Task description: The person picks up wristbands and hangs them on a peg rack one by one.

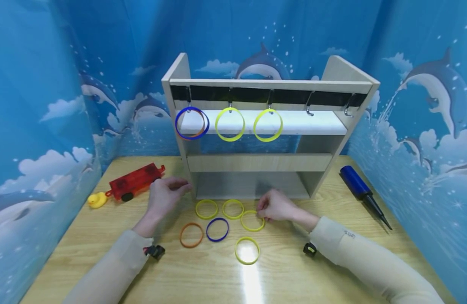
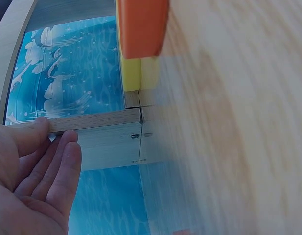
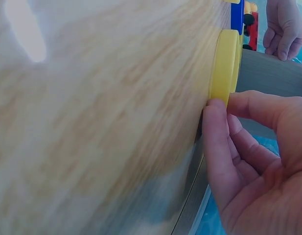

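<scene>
My right hand (image 1: 277, 205) pinches the rim of a yellow ring (image 1: 252, 221) between thumb and fingers; it lies low over the table. At the lower left of the wooden rack (image 1: 260, 162), my left hand (image 1: 166, 198) has thumb and fingertips about the front edge of the side panel (image 2: 99, 120). More yellow rings (image 1: 206, 209) lie nearby, one closer to the front (image 1: 247, 251). Beside them are a blue ring (image 1: 217, 230) and an orange ring (image 1: 191, 235). A blue ring (image 1: 208, 122) hangs with an orange one on the leftmost hook; single yellow rings (image 1: 230, 124) hang from two hooks.
Two further metal hooks (image 1: 309, 110) sit at the rack's right. On the left stand a red toy wagon (image 1: 134, 181) and a yellow duck (image 1: 97, 200). A blue hand pump (image 1: 360, 190) lies at right. A dolphin-print curtain (image 1: 127, 50) surrounds the table.
</scene>
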